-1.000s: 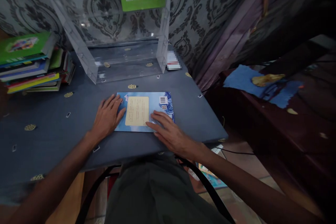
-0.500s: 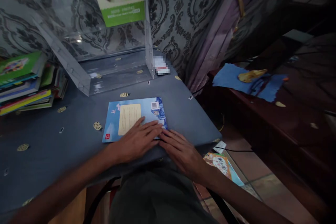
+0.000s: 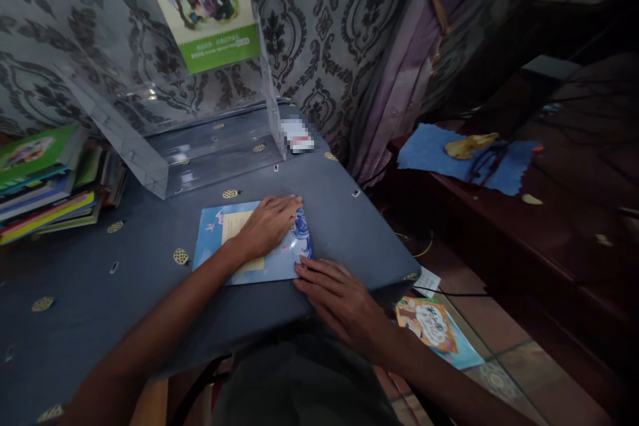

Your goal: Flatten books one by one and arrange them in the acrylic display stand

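A thin blue book point(image 3: 210, 239) lies on the desk with a cream text panel facing up and a wave pattern along its right side. My left hand point(image 3: 272, 223) rests on top of it, fingers stretched toward the upper right corner and covering part of the panel. At the lower right corner, my right hand point(image 3: 339, 296) lies with its fingers out flat and the fingertips touching the book's edge. Neither hand is wrapped round anything.
A clear acrylic stand point(image 3: 150, 173) is at the back of the desk. To the left is a stack of books point(image 3: 47, 180). On the right, a dark red wooden bench point(image 3: 479, 213) bears a blue cloth point(image 3: 424, 153). Another book point(image 3: 439, 333) lies on the floor.
My left hand has slid up and away from me across the book, toward its upper right corner. The right hand stays near the lower right corner. The camera view has shifted slightly.
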Tool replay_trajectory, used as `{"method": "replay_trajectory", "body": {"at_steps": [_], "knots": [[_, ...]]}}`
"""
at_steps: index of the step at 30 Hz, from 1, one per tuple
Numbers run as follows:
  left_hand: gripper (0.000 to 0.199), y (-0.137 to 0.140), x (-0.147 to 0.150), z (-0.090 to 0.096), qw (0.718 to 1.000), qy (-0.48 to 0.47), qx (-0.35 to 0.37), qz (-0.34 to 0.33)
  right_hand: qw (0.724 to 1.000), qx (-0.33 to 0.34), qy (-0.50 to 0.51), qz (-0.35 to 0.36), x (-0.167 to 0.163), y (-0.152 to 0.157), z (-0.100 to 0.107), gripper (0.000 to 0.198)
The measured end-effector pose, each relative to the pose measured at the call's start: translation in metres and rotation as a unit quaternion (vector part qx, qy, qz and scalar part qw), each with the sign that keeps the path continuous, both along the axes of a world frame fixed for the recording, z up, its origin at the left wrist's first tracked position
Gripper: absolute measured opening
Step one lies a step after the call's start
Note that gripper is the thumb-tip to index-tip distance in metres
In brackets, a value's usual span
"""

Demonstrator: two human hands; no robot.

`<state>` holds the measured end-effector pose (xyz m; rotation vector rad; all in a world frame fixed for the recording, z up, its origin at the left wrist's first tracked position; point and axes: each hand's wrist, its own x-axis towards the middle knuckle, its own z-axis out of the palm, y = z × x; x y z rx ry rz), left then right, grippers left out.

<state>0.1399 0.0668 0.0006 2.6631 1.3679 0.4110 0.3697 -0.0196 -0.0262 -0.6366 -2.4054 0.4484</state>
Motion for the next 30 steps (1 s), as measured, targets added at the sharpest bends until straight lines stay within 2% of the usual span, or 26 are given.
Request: {"method": "replay_trajectory", "body": {"at_steps": [3,5,9,12,14,16,18,21,23,24,25,28,30], "knots": [[0.041,-0.004,-0.003,-0.002,0.995,0.02,0.033,0.093,0.999,-0.029,0.029,-0.005,-0.002,0.007,0.001,0.035],[0.044,-0.003,-0.005,-0.003,0.988,0.041,0.054,0.141,0.998,-0.039,0.037,-0.037,-0.005,0.015,-0.002,0.038],[0.042,0.004,-0.007,-0.001,0.982,0.047,0.065,0.173,0.989,-0.038,0.005,-0.14,-0.013,0.028,-0.014,0.061],[0.04,0.007,-0.006,0.003,0.978,0.036,0.067,0.192,0.987,-0.048,0.003,-0.151,-0.017,0.033,-0.019,0.081],[0.04,0.006,-0.006,0.009,0.976,0.027,0.085,0.198,0.986,-0.067,0.022,-0.15,-0.018,0.033,-0.018,0.087],[0.039,0.003,-0.008,0.017,0.971,0.009,0.117,0.206,0.979,-0.125,0.052,-0.155,-0.019,0.032,-0.014,0.085],[0.038,-0.002,-0.012,0.029,0.964,-0.019,0.157,0.214,0.961,-0.223,0.092,-0.137,-0.021,0.03,-0.007,0.071],[0.041,-0.011,-0.019,0.054,0.949,-0.085,0.229,0.201,0.91,-0.384,0.143,-0.057,-0.029,0.03,0.009,0.043],[0.044,-0.018,-0.022,0.076,0.935,-0.134,0.282,0.168,0.885,-0.432,0.169,-0.017,-0.034,0.032,0.022,0.043],[0.046,-0.022,-0.023,0.087,0.927,-0.155,0.308,0.148,0.887,-0.423,0.182,-0.014,-0.035,0.034,0.028,0.043],[0.047,-0.027,-0.025,0.098,0.918,-0.171,0.334,0.128,0.901,-0.387,0.194,-0.02,-0.035,0.036,0.034,0.041],[0.048,-0.045,-0.033,0.12,0.895,-0.207,0.389,0.06,0.964,-0.17,0.203,-0.033,-0.031,0.044,0.044,0.033],[0.051,-0.06,-0.042,0.12,0.896,-0.218,0.386,-0.014,0.983,-0.026,0.178,-0.019,-0.027,0.051,0.041,0.039]]}}
